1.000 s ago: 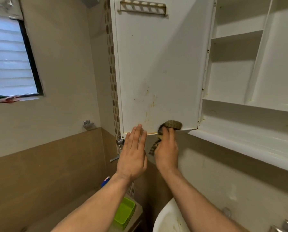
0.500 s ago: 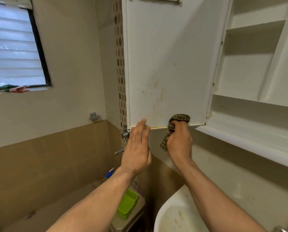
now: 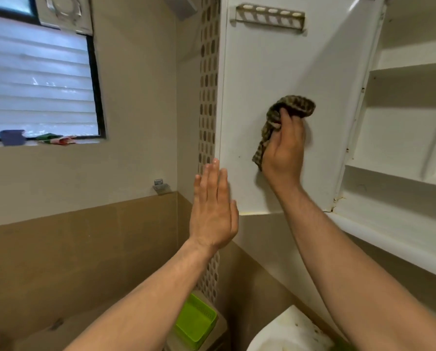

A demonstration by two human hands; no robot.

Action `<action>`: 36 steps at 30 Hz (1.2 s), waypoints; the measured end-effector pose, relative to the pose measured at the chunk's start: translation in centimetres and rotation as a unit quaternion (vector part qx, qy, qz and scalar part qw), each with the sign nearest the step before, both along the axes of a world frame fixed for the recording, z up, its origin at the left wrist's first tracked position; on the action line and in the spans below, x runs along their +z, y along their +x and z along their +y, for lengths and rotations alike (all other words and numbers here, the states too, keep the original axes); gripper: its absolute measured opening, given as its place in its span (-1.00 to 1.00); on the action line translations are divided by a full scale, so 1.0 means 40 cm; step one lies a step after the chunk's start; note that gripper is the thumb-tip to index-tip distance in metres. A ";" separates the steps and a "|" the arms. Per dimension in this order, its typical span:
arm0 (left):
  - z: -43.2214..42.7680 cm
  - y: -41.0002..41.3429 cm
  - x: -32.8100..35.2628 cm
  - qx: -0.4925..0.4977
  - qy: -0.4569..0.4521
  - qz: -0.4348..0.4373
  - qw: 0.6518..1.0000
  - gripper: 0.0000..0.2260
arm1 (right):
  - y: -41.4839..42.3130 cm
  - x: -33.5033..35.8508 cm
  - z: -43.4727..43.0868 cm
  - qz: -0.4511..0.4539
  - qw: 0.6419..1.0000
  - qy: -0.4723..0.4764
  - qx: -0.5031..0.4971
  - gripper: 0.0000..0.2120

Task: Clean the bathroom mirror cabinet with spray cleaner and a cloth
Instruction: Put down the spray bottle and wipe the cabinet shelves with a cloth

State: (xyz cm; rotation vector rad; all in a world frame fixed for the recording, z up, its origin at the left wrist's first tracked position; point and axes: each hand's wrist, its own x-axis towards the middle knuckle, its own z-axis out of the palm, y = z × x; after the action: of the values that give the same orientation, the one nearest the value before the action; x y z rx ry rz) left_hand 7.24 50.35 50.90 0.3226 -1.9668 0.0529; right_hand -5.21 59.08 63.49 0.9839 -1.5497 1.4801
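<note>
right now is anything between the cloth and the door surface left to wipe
Nothing visible does. The right hand holds the cloth on the open cabinet door; the left hand lies flat at the door's lower left edge, off to the side.

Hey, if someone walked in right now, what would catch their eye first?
The right hand grips a bunched checkered cloth against the inner face of the open white cabinet door, mid-frame. The left hand is held flat at that door's lower left edge. Below, a bright green basket stands out.

Two hands (image 3: pixel 213 211) (image 3: pixel 284 150), one cloth (image 3: pixel 295 105), one door (image 3: pixel 262 72), perhaps three shelves (image 3: pixel 402 65).
</note>
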 end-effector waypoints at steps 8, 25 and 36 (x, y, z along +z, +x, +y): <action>-0.059 -0.012 -0.056 -0.022 0.060 -0.040 0.997 -0.25 | -0.030 -0.263 -0.051 0.344 0.871 0.349 -0.030 -0.41; -0.052 -0.082 0.000 -0.075 0.160 0.079 0.981 -0.24 | 0.030 0.038 -0.165 0.309 0.928 0.190 -0.090 -0.47; -0.071 -0.069 0.012 -0.096 0.139 0.088 0.982 -0.30 | -0.111 -0.134 -0.028 0.507 0.785 0.346 -0.077 -0.61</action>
State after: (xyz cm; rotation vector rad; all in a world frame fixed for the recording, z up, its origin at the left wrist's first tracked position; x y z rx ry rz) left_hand 4.46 47.51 51.39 0.3061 -1.8195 -0.3668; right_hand -9.65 57.97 58.13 1.6371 -1.2325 0.0478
